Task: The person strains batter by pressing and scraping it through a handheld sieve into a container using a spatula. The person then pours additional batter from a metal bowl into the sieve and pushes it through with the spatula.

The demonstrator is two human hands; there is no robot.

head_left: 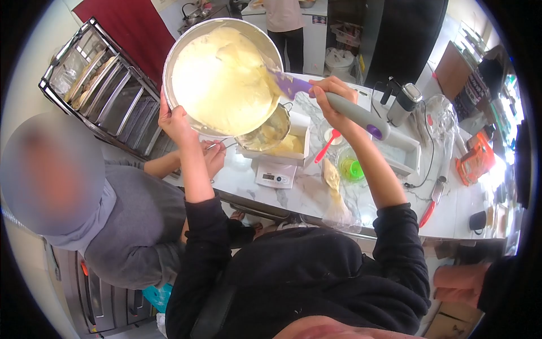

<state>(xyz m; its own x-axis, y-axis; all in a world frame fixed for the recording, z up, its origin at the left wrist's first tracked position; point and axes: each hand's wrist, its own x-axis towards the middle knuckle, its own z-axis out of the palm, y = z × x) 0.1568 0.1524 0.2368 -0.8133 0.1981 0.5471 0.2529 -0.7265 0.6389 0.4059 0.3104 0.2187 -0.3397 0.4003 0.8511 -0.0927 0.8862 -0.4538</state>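
The mixing bowl [259,37] is tilted above the marble-topped table [245,189], its wide mouth toward the camera and its inside coated with thick, pale yellow batter [214,79]. The person's left hand [179,125] grasps the bowl at its lower left edge. The right hand [334,100] is wrapped around the grey handle of a spatula [350,113], whose purple, batter-smeared blade reaches over the rim into the batter.

Just below the bowl, a strainer [274,131] with batter in it is partly hidden by the bowl. A co-worker in a grey top, on the left, has a hand [213,159] at its handle. Under the strainer is a white rectangular box [303,127] with pale yellow contents; it appears to rest on a digital scale [275,177]. To the right of the box lie a small red spatula [324,150], a bright green cup [355,169] and a clear piping bag [337,203] partly filled with something cream-coloured.
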